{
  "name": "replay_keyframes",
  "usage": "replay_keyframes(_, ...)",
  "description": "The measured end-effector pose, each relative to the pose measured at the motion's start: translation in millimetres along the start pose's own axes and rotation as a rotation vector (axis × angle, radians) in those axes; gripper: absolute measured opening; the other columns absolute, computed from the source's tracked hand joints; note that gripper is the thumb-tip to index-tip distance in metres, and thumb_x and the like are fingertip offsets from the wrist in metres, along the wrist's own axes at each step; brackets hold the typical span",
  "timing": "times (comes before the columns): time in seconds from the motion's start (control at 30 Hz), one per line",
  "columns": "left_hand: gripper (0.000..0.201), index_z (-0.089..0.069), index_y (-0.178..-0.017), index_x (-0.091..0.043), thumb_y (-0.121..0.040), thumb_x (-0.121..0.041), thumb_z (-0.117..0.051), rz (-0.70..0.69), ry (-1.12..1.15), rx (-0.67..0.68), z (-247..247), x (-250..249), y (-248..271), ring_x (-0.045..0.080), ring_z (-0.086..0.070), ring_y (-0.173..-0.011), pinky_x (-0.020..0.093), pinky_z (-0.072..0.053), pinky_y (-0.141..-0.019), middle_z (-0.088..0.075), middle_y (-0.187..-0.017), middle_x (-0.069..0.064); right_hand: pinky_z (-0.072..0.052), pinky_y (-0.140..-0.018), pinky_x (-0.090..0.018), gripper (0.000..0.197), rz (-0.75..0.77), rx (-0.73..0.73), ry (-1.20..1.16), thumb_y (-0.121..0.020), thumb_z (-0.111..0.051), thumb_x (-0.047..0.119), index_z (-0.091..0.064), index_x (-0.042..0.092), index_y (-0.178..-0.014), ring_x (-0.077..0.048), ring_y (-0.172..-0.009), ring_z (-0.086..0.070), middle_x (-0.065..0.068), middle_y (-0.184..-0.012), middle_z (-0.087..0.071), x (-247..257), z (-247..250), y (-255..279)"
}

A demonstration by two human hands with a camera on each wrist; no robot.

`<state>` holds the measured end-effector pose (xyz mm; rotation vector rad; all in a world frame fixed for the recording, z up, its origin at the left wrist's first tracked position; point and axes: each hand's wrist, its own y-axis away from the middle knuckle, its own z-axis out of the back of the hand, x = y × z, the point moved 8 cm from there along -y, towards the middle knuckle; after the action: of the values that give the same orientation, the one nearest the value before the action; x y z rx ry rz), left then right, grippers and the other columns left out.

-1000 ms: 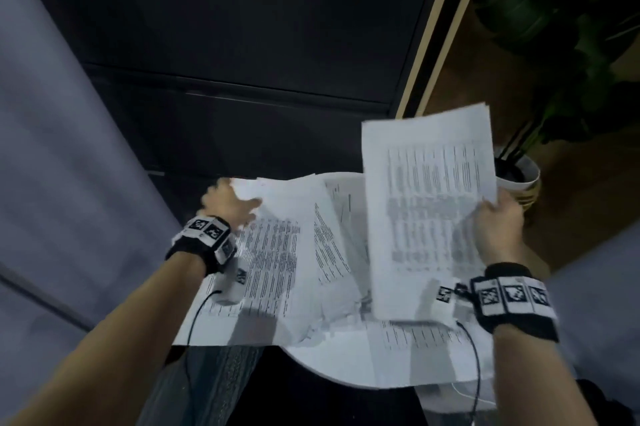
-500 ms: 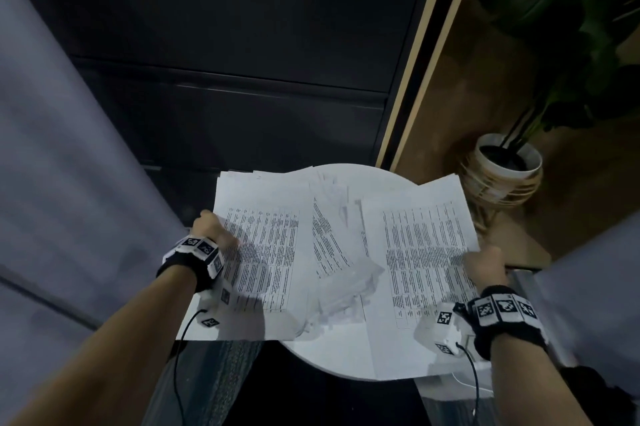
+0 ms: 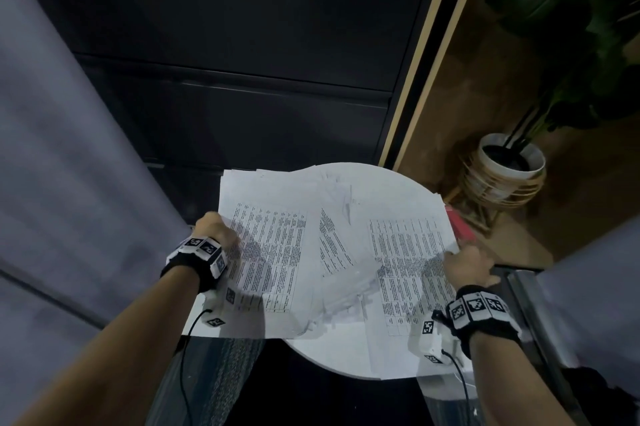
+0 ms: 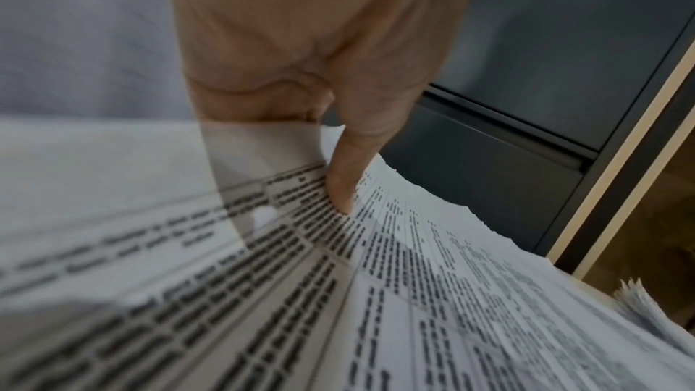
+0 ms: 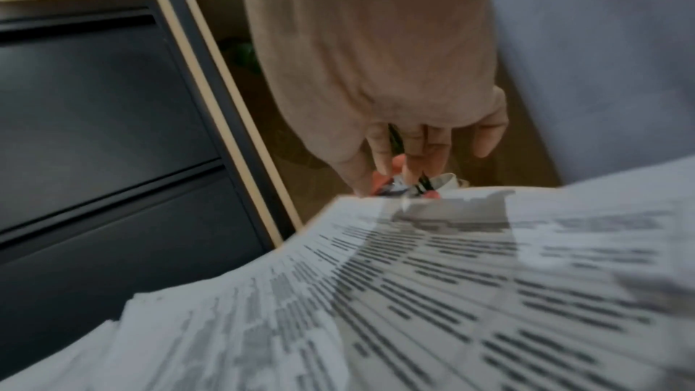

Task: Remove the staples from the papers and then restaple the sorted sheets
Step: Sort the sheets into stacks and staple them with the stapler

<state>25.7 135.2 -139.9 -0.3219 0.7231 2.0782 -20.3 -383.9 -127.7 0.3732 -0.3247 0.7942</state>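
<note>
Printed paper sheets cover a round white table (image 3: 391,190). My left hand (image 3: 216,235) grips the left edge of the left stack (image 3: 273,245); in the left wrist view the thumb (image 4: 342,189) presses on top of the stack (image 4: 413,293) and the fingers are hidden under it. A single printed sheet (image 3: 408,252) lies flat on the right. My right hand (image 3: 465,263) is at that sheet's right edge, its fingers (image 5: 406,165) hanging fairly straight past the sheet (image 5: 451,278) toward a red object (image 3: 460,228) (image 5: 380,182). Blur hides whether they touch it.
A loose, rumpled pile of sheets (image 3: 343,252) lies between the two. A potted plant in a white pot (image 3: 509,166) stands on the floor at the right. A dark cabinet (image 3: 242,79) is behind the table, and grey upholstery (image 3: 69,148) flanks it.
My right hand lowered the raised sheet flat onto the table's right side, let it go and moved to its right edge. My left hand slid nearer along the left stack's edge.
</note>
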Motion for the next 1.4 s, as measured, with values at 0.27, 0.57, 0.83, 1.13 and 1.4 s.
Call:
replay_keyframes(0.27, 0.017, -0.060, -0.082, -0.007, -0.084, 0.009, -0.063, -0.302, 0.921, 0.065, 16, -16, 13, 0.021, -0.063, -0.068, 0.030, -0.053, -0.063, -0.063, -0.079, 0.009, -0.042, -0.104, -0.046, 0.051, 0.237, 0.177, -0.588, -0.085, -0.072, 0.035, -0.049, 0.016, -0.127, -0.030, -0.112, -0.057, -0.012, -0.119, -0.061, 99, -15, 47)
replay_keyframes(0.57, 0.012, -0.067, -0.099, -0.010, -0.091, -0.005, -0.062, -0.411, 0.933, 0.075, 48, -70, 39, 0.018, -0.071, -0.086, 0.032, -0.056, -0.077, -0.073, -0.087, -0.003, -0.049, -0.099, -0.036, 0.045, 0.454, 0.717, -0.794, -0.088, -0.071, 0.015, -0.056, 0.009, -0.130, -0.022, -0.112, -0.063, -0.006, -0.122, -0.066, 217, -37, 129)
replay_keyframes(0.83, 0.062, -0.042, -0.133, 0.000, -0.082, -0.016, -0.072, -0.125, 0.262, 0.154, -5, -18, 15, 0.028, -0.059, -0.103, 0.029, -0.051, -0.076, -0.058, -0.118, 0.015, -0.049, -0.093, -0.042, 0.030, 0.418, 0.274, -0.027, -0.094, -0.041, 0.000, -0.057, 0.000, -0.119, -0.037, -0.111, -0.056, -0.019, -0.119, -0.060, 199, -57, 100)
replay_keyframes(1.13, 0.058, -0.048, -0.115, 0.004, -0.073, -0.022, -0.080, -0.016, 0.219, 0.072, -4, 5, 4, 0.033, -0.059, -0.101, 0.037, -0.051, -0.085, -0.061, -0.112, 0.017, -0.049, -0.080, -0.036, 0.017, 0.334, 0.360, 0.070, -0.097, -0.045, 0.003, -0.055, -0.002, -0.110, -0.032, -0.088, -0.059, -0.012, -0.093, -0.062, 176, -82, 101)
replay_keyframes(1.4, 0.060, -0.059, -0.107, 0.019, -0.077, -0.029, -0.079, -0.053, 0.250, 0.067, -11, 12, 8, 0.029, -0.063, -0.085, 0.041, -0.051, -0.076, -0.066, -0.081, 0.017, -0.047, -0.095, -0.035, 0.047, 0.277, 0.553, 0.027, -0.097, -0.040, 0.002, -0.031, -0.003, -0.143, -0.034, -0.126, -0.048, -0.021, -0.141, -0.045, 180, -114, 136)
